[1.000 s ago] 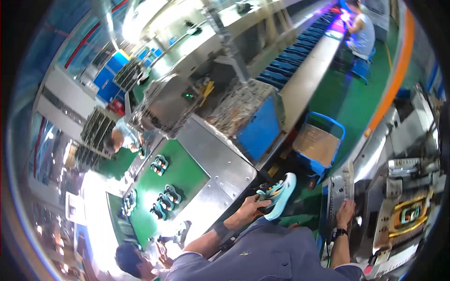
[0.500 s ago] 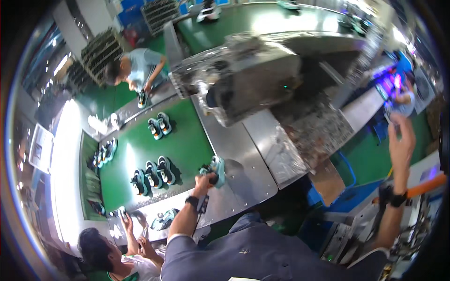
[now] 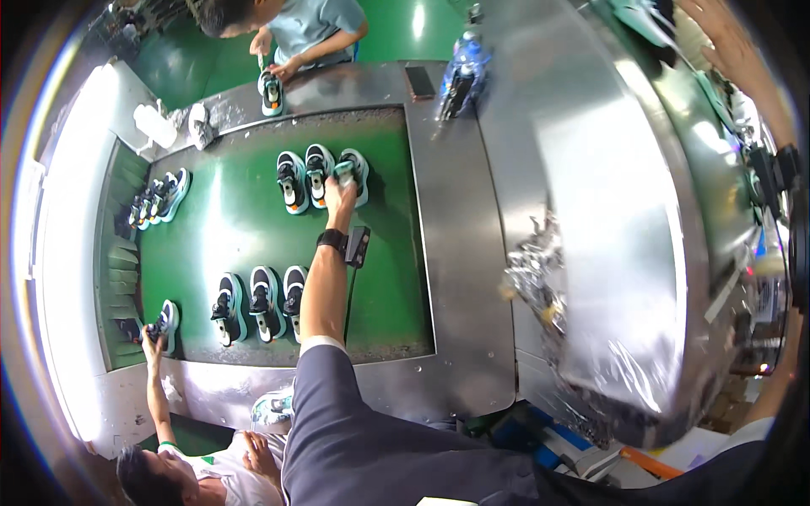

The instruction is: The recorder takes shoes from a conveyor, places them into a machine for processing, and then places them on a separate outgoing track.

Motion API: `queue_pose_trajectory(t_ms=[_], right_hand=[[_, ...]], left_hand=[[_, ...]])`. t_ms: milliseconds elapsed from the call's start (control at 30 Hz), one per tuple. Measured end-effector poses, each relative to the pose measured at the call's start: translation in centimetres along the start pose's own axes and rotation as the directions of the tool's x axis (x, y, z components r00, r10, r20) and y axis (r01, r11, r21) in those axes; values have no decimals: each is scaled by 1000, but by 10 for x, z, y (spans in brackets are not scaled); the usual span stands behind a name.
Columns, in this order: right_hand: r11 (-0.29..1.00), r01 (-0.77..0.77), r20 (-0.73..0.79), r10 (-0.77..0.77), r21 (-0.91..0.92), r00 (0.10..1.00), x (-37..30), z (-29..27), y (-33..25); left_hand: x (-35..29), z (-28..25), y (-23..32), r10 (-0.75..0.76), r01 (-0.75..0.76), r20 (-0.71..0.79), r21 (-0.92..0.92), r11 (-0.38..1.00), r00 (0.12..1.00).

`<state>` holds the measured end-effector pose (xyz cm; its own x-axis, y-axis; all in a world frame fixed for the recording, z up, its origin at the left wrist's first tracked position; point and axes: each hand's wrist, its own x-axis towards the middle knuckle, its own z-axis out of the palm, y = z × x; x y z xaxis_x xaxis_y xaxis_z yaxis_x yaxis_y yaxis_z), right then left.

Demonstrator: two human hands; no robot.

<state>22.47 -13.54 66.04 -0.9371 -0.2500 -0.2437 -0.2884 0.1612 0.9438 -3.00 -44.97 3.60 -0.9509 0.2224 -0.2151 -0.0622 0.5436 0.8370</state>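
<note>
My left hand (image 3: pixel 340 199) is closed on a black-and-teal sneaker (image 3: pixel 359 174) at the right end of a short row on the green belt (image 3: pixel 380 253). Immediately to its left stand two similar sneakers, a middle one (image 3: pixel 317 173) and an outer one (image 3: pixel 291 179). At the upper right rim, my right hand (image 3: pixel 727 42) is raised with fingers stretched out, partly cut off by the picture's edge. Nothing shows in it. A pale teal piece (image 3: pixel 645 24) lies near it, too distorted to name.
Nearer me stands another row of sneakers (image 3: pixel 265 299), partly behind my left forearm. More sneakers (image 3: pixel 164 198) line the far left. A co-worker (image 3: pixel 316 29) handles a shoe across the belt; another (image 3: pixel 211 472) reaches in at lower left. A phone (image 3: pixel 418 83) lies on the metal edge.
My left hand has carried the sneaker from the metal edge onto the belt beside the far pair. My view has turned. My right hand now shows at the upper right rim.
</note>
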Motion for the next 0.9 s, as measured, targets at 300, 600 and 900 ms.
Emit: queue_pose_trajectory(t_ms=[300, 600, 900], right_hand=[[703, -274, 192, 195, 656, 962, 9, 101, 28], [267, -818, 420, 753, 509, 507, -170, -54, -32], [-440, -584, 595, 798, 682, 94, -414, -324, -196]], left_hand=[[-213, 17, -47, 185, -54, 299, -398, 916, 936], [-463, -19, 83, 19, 516, 935, -212, 830, 354], [-617, -3, 280, 677, 402, 603, -545, 736, -423]])
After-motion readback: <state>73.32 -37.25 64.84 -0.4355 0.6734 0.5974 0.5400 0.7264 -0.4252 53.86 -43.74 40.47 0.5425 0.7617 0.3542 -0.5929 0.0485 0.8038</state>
